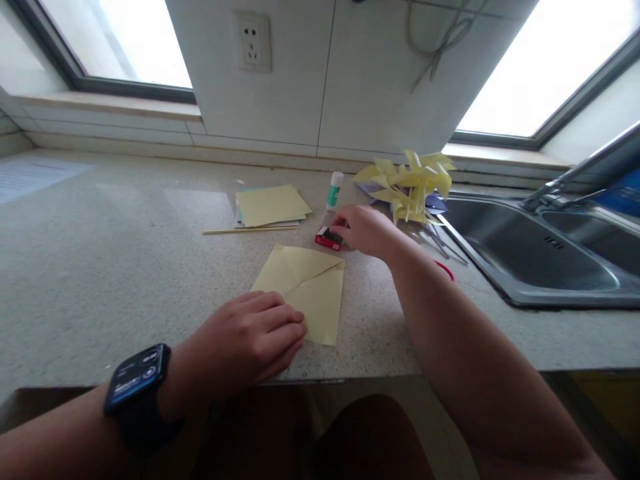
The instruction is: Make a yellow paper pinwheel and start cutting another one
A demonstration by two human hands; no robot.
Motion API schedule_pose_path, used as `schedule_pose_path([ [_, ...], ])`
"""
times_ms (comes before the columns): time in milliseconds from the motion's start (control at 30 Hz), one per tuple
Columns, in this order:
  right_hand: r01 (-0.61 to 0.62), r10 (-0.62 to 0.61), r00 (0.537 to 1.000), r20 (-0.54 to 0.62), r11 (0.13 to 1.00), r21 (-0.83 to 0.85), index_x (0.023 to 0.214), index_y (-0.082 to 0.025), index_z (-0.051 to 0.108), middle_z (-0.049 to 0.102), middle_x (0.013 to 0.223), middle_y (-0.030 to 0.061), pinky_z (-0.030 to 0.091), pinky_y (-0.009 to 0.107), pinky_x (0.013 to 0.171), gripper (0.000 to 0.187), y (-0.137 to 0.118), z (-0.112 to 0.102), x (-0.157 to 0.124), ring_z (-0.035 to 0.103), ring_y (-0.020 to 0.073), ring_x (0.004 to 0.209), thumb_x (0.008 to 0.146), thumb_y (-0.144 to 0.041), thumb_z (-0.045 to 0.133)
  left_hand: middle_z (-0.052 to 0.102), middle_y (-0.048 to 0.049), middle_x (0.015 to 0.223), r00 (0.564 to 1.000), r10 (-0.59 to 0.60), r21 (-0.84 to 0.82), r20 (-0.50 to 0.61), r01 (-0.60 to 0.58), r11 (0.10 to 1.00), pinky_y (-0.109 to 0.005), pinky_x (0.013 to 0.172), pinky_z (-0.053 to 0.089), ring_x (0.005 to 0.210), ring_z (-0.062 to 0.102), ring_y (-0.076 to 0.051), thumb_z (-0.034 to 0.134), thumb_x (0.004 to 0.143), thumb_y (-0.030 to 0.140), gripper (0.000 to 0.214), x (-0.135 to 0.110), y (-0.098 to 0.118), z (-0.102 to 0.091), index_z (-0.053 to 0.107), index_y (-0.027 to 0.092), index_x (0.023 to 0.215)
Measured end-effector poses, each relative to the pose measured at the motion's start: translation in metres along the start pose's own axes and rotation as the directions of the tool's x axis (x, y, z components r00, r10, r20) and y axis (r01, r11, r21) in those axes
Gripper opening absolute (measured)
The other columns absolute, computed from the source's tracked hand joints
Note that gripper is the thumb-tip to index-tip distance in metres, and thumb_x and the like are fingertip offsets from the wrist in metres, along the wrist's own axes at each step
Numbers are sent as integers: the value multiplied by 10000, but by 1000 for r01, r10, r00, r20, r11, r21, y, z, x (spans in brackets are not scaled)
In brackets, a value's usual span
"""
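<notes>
A square of yellow paper [320, 300] lies on the counter in front of me, with crease lines meeting near its middle. My left hand [265, 330], fingers together and bent, holds the paper's near left corner against the counter; its thumb is hidden. Farther out, my right hand [363, 230] has its fingers pinched at the top of a small red box [329, 239] with dark contents. Whatever is between those fingertips is too small to make out. Just behind the box stands a glue stick [335, 190] with a white cap.
Stacked paper sheets [273, 205] lie behind the yellow square, with a thin wooden stick [250, 230] along their near edge. Yellow and purple paper pinwheels [413, 183] are piled at the back right. A red loop [444, 270] shows beside my right forearm, near the steel sink [530, 257].
</notes>
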State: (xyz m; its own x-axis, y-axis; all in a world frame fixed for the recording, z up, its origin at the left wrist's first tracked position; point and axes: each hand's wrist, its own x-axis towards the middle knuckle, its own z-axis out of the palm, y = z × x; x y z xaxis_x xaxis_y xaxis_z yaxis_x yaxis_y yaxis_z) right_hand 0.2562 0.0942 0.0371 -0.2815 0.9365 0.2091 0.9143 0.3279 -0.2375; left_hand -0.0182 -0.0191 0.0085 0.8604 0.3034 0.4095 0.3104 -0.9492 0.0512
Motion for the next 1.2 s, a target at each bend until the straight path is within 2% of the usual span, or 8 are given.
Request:
schedule_pose_path([
  [233, -53, 96, 986, -137, 958, 283, 858, -167, 749, 714, 730, 38, 372, 290, 597, 167, 1, -1, 2, 567, 157, 635, 883, -302, 654, 729, -62, 899, 1000, -20, 9, 7, 20, 1000, -333, 716, 545, 814, 656, -205, 579, 999, 359, 217, 0, 0, -2, 696, 178, 979],
  [433, -49, 158, 976, -147, 824, 564, 822, -165, 723, 735, 766, 47, 447, 294, 640, 101, 6, 7, 7, 606, 160, 671, 849, -257, 693, 715, -61, 879, 999, -30, 10, 19, 30, 1000, -327, 716, 532, 806, 644, -202, 568, 1005, 364, 229, 0, 1, -3, 686, 178, 945],
  [567, -44, 193, 975, -115, 666, 745, 817, -158, 723, 742, 786, 52, 468, 284, 629, 115, -2, 2, 6, 593, 138, 646, 802, -265, 762, 713, -55, 871, 999, -31, 0, 11, 31, 1000, -331, 707, 529, 794, 642, -203, 580, 999, 352, 212, 0, 1, -2, 683, 177, 940],
  [733, -10, 149, 988, -46, 356, 935, 857, -183, 686, 772, 890, 53, 511, 255, 608, 276, -25, -2, -4, 610, 106, 635, 778, -423, 797, 705, -42, 835, 1000, -22, 26, -11, 22, 999, -327, 686, 524, 768, 638, -196, 578, 1001, 295, 169, 0, 1, -1, 682, 180, 933],
  [867, -11, 74, 997, 1, 136, 991, 808, -209, 645, 780, 880, 26, 559, 247, 645, 329, -38, 3, -13, 667, 108, 685, 729, -456, 847, 699, -31, 814, 999, -25, 50, -24, 26, 998, -312, 673, 514, 746, 630, -181, 569, 1003, 254, 151, -1, 1, 0, 680, 188, 925],
  [967, -13, 19, 1000, 12, 27, 1000, 780, -217, 639, 785, 875, 5, 591, 253, 717, 304, -41, 7, -16, 722, 124, 781, 712, -383, 884, 698, -30, 814, 999, -30, 63, -29, 32, 998, -309, 662, 507, 737, 626, -179, 572, 1002, 255, 145, -2, 1, 1, 680, 191, 929],
  [1100, 8, -124, 992, -23, -119, 993, 753, -211, 690, 804, 885, -4, 591, 201, 734, 193, -43, 9, -19, 742, 97, 787, 732, -217, 882, 697, -29, 818, 999, -41, 73, -31, 43, 996, -320, 661, 507, 739, 626, -184, 574, 1001, 260, 147, -3, 1, 2, 681, 191, 927],
  [1200, -2, -183, 983, -24, -142, 990, 765, -201, 721, 814, 893, 12, 594, 192, 732, 169, -46, 10, -20, 754, 95, 773, 727, -165, 881, 697, -28, 833, 998, -62, 74, -12, 63, 995, -332, 664, 512, 740, 625, -187, 572, 1002, 272, 156, -3, 1, 2, 683, 192, 928],
])
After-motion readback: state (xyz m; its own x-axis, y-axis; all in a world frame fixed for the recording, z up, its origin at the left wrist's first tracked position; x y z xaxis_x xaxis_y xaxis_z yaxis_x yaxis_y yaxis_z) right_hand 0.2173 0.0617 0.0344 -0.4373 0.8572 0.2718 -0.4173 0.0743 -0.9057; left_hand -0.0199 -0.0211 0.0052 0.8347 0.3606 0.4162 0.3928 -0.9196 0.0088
